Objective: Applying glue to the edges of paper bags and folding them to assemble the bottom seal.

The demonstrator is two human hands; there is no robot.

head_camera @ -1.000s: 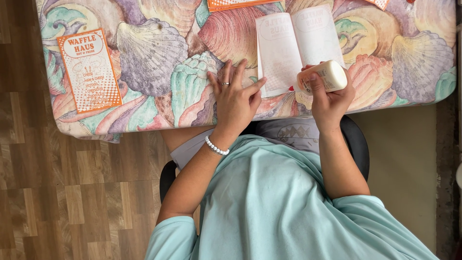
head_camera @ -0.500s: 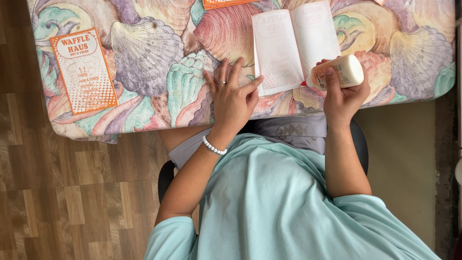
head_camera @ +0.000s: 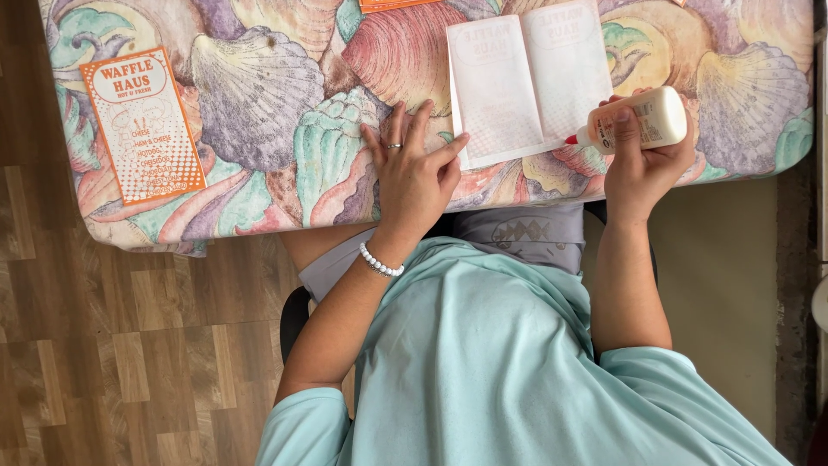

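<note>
left hand [head_camera: 416, 168] flat, fingers spread, holding nothing, pressing counter [head_camera: 259, 103] and touching paper's [head_camera: 528, 82] left edge | right hand [head_camera: 642, 160] gripping glue bottle [head_camera: 634, 121], red tip at paper's lower right corner | orange card [head_camera: 142, 125] far left

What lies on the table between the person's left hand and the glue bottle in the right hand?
In the head view, a folded white paper sheet lies between the left hand and the glue bottle, on the shell-patterned tablecloth.

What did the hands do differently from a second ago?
The right hand turned the glue bottle so its red tip points at the white folded paper. The left hand stayed flat by the paper's edge; the orange card did not move.
</note>
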